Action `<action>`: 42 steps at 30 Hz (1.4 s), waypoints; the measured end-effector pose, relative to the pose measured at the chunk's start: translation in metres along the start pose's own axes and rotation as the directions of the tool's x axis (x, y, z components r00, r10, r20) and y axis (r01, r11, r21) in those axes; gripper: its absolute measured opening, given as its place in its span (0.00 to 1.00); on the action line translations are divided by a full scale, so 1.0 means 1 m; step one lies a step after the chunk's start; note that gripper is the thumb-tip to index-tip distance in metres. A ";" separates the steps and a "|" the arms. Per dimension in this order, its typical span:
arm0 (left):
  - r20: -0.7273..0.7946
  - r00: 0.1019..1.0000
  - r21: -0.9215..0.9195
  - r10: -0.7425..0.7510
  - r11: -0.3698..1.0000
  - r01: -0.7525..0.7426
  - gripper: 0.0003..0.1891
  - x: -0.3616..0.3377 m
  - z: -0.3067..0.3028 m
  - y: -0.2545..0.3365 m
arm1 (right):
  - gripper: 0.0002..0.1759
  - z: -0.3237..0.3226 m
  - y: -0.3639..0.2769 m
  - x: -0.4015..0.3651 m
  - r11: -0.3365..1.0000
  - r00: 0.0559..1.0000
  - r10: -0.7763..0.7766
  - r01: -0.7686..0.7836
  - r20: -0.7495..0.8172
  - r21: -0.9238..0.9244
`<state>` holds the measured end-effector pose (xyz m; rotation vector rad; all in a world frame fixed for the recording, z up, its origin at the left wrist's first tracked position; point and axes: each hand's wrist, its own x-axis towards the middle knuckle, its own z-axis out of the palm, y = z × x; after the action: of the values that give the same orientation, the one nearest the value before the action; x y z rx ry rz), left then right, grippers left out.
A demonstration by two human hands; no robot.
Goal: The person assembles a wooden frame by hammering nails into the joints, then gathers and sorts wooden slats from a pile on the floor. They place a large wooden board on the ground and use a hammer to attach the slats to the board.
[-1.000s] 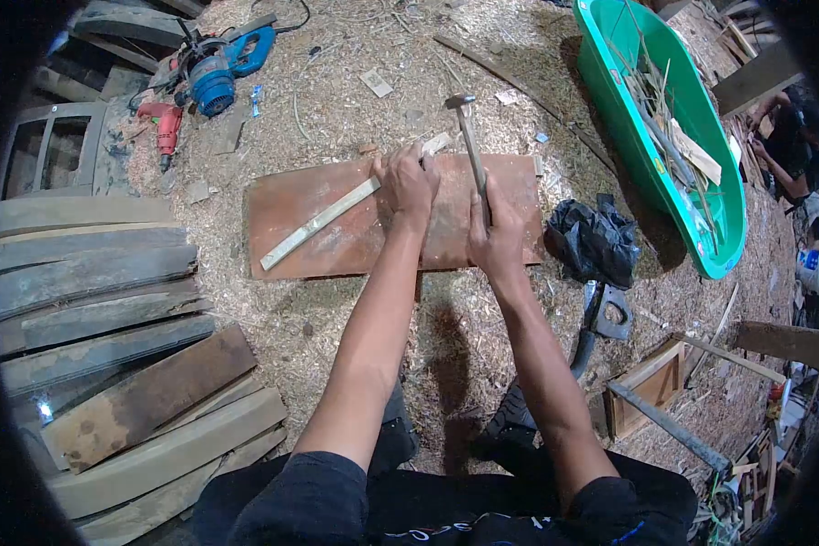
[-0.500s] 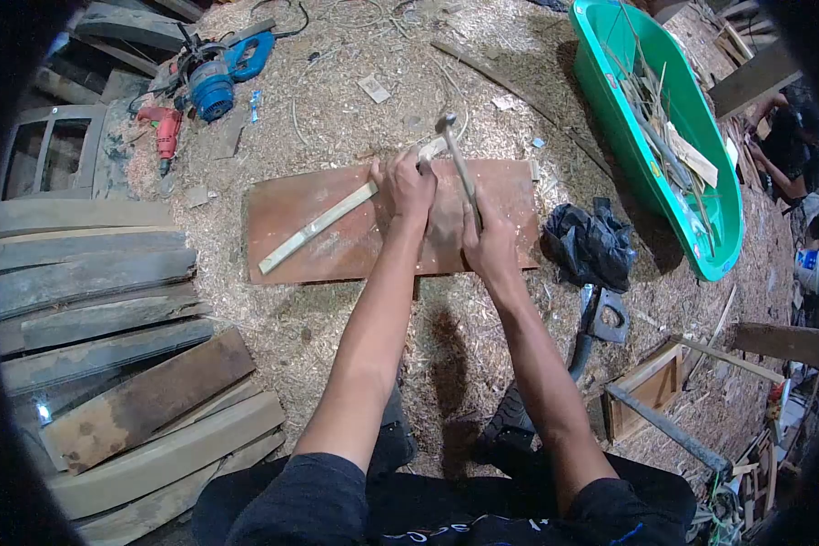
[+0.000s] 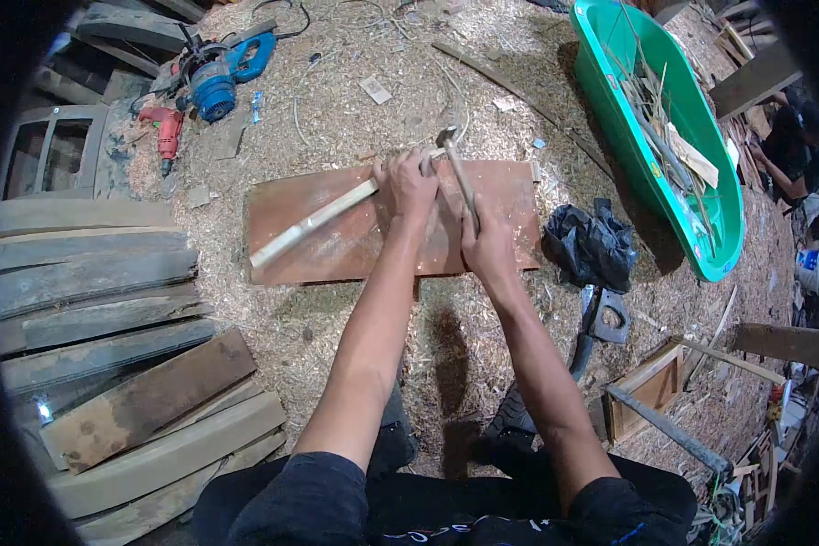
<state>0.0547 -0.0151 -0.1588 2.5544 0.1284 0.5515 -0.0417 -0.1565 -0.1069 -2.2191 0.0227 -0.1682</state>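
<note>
Hammer on timber, sawdust floor.

A reddish-brown flat board [image 3: 337, 246] lies on the shavings. A pale narrow wooden strip [image 3: 314, 221] runs slantwise to its far edge, the far end gripped in the closed left hand [image 3: 411, 187]. The right hand [image 3: 487, 246] is wrapped round a wooden-handled steel hammer [image 3: 455, 168], its head at the strip's tip. With the left hand just beside that head, a glancing blow could catch it. Whether there is a nail under the knuckles cannot be made out.
</note>
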 end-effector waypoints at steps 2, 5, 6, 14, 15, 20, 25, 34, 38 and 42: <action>-0.008 1.000 0.001 0.013 1.000 -0.013 0.14 -0.001 0.006 -0.005 | 0.22 0.001 0.002 0.001 1.000 0.999 0.013 -0.013 -0.039 0.017; 0.017 0.999 0.003 0.048 0.999 -0.048 0.13 -0.004 0.001 -0.006 | 0.22 0.006 0.005 0.004 0.963 0.933 -0.236 0.262 -0.272 0.061; 0.012 0.999 0.001 0.053 0.999 -0.053 0.13 -0.004 0.000 -0.006 | 0.22 0.008 0.010 0.001 0.979 0.962 -0.188 0.200 -0.198 0.041; 0.011 0.998 0.066 0.062 0.996 -0.062 0.10 -0.005 0.002 -0.006 | 0.25 -0.003 0.002 0.009 0.973 0.961 -0.198 0.217 -0.193 0.081; -0.019 0.997 0.051 0.071 0.996 -0.070 0.10 -0.004 0.002 -0.005 | 0.24 -0.003 0.006 0.006 0.991 0.990 -0.106 0.113 -0.098 0.069; 0.058 0.998 0.023 0.032 0.999 -0.034 0.12 0.000 0.003 -0.005 | 0.21 0.013 0.025 0.005 0.989 0.990 -0.137 0.135 -0.021 -0.060; -0.015 0.995 0.043 0.098 0.994 -0.097 0.12 -0.003 0.011 -0.011 | 0.20 0.010 0.012 0.001 0.990 0.985 -0.137 0.140 -0.099 0.021; -0.034 0.993 0.081 0.112 0.991 -0.109 0.09 0.000 -0.001 -0.001 | 0.24 0.002 0.006 -0.002 0.999 0.996 0.053 -0.052 0.066 -0.007; 0.037 0.996 0.064 0.080 0.995 -0.083 0.10 0.000 -0.004 0.000 | 0.23 0.012 0.017 0.003 0.993 0.988 -0.110 0.115 -0.111 0.040; -0.010 0.997 0.075 0.070 0.995 -0.069 0.09 -0.001 0.007 -0.005 | 0.22 0.006 0.007 0.001 0.999 0.999 -0.034 0.034 -0.041 0.003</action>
<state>0.0571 -0.0137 -0.1671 2.6370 0.0657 0.6002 -0.0394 -0.1558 -0.1162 -2.2129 0.0073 -0.2321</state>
